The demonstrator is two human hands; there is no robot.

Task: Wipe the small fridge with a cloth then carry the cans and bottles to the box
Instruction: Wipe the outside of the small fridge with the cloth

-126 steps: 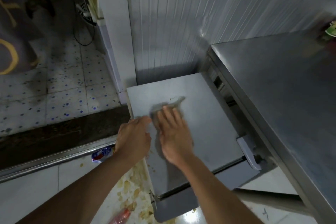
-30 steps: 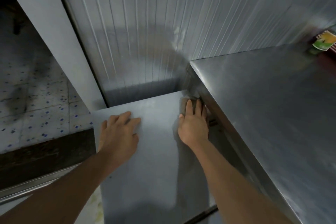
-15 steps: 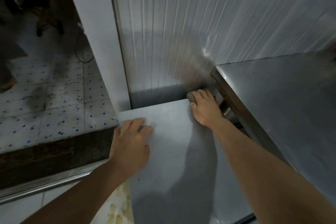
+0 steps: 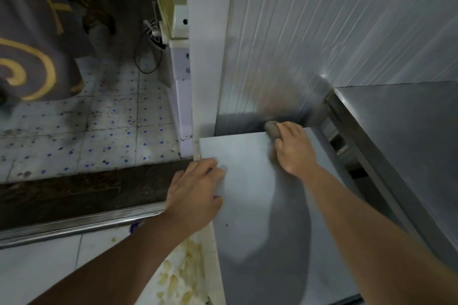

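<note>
Most of the cloth [image 4: 270,129] lies hidden under the right hand [image 4: 295,150]; only a grey-brown lump pokes out at the hand's 10 o'clock, blurred. The small fridge [image 4: 250,181] shows its top alone (front and door run off the bottom edge). The steel counter [image 4: 406,136] at 3 o'clock is cut by the right edge.

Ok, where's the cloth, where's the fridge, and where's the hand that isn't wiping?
cloth [image 4: 271,129], head view, the grey bit poking past the fingers.
fridge [image 4: 247,181], head view, its bare top.
left hand [image 4: 195,195], head view, back of the hand.
</note>
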